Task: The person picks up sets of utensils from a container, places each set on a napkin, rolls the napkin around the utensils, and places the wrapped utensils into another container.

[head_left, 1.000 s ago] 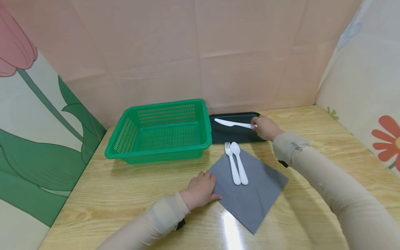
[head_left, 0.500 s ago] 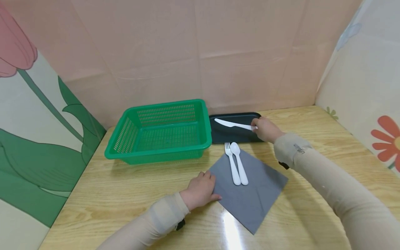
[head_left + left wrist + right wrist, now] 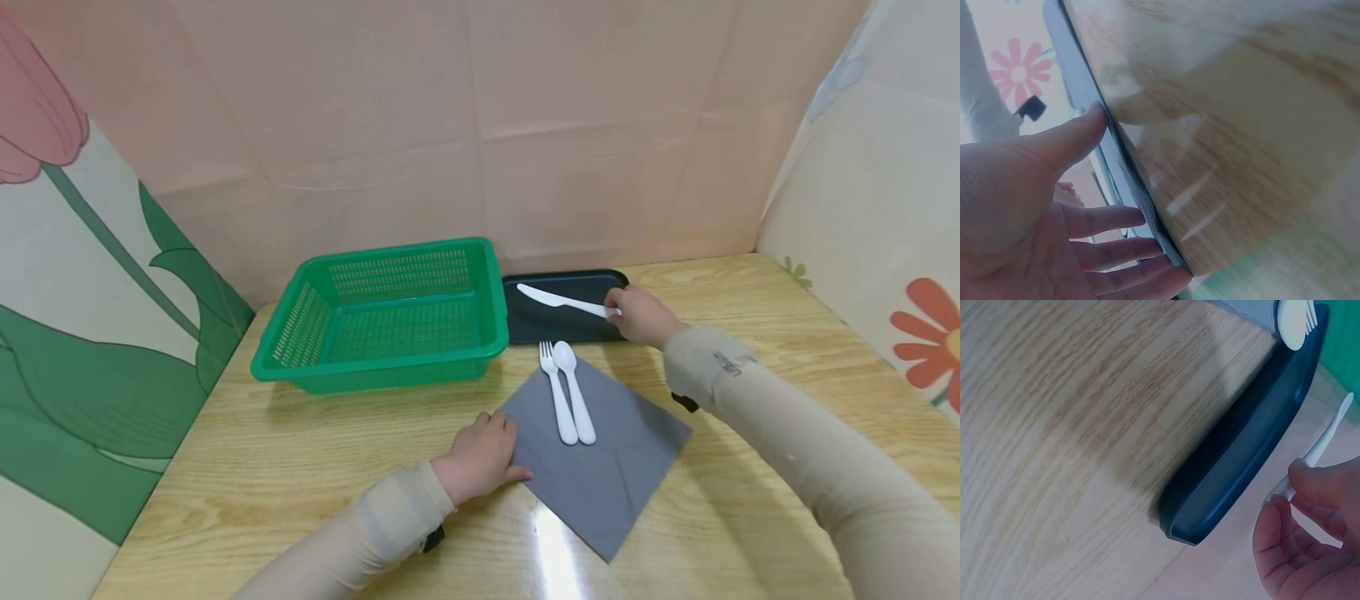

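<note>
Between thumb and fingertips, my right hand point(image 3: 645, 317) pinches the handle end of a white plastic knife point(image 3: 557, 299). The knife is above the black tray point(image 3: 528, 327), its blade pointing left; the right wrist view shows the knife point(image 3: 1324, 443) clear of the tray. A grey napkin point(image 3: 626, 454) lies turned cornerwise on the table. On it a white fork point(image 3: 561, 406) and a white spoon point(image 3: 580, 406) lie side by side, heads past its far corner. My left hand point(image 3: 483, 454) rests at the napkin's left edge; in the left wrist view its fingers are extended, fingertips touching that edge.
A green slotted basket point(image 3: 390, 364) stands left of the tray, close against it. Behind them rises a pink-covered wall point(image 3: 480, 125). A flower-patterned panel point(image 3: 877, 208) borders the wooden table point(image 3: 337, 450) on the right, and a tulip-patterned one point(image 3: 97, 333) on the left.
My right hand has shifted slightly to the right and nearer, carrying the knife with it. The left hand, napkin, fork and spoon stay in place.
</note>
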Available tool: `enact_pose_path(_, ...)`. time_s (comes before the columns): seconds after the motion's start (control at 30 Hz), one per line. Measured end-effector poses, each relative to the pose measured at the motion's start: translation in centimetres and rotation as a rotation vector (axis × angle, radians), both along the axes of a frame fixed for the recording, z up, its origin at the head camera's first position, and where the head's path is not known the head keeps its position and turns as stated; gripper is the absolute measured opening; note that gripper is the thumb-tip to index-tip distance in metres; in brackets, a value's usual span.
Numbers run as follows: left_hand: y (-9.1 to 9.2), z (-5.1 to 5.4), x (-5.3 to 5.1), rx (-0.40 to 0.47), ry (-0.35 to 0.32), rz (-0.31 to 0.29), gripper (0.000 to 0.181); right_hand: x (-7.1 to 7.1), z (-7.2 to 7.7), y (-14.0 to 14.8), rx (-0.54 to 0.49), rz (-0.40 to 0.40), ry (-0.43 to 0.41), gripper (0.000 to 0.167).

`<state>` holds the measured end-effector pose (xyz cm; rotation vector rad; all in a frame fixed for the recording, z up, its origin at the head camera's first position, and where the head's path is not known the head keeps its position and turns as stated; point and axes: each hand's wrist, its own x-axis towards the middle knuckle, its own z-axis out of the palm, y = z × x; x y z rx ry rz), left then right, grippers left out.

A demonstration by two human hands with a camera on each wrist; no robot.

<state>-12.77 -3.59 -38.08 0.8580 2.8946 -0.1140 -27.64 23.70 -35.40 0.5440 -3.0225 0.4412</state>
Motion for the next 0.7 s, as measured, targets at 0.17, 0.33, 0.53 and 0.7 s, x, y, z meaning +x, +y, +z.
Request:
enact_pose_path(0.17,-0.05,-0.08,0.05,0.002,0.02,-0.009,0.054,0.17,-0.04,0.04,0.0,0.005,-0.008,0.017)
enact_pose_path(0.33,-0.05,-0.1,0.05,0.005,0.025,-0.012,0.054,0.36,0.04,0.04,-0.004,-0.003,-0.027,0.018)
enact_pose_path(0.53,-0.02,-0.1,0.04,0.003,0.019,-0.01,0.055,0.46,0.02,0.23,-0.018,0.008,-0.023,0.018)
enact_pose_path(0.7,-0.03,-0.13,0.02,0.006,0.016,-0.01,0.054,0.67,0.11,0.27,-0.015,-0.009,-0.054,0.02)
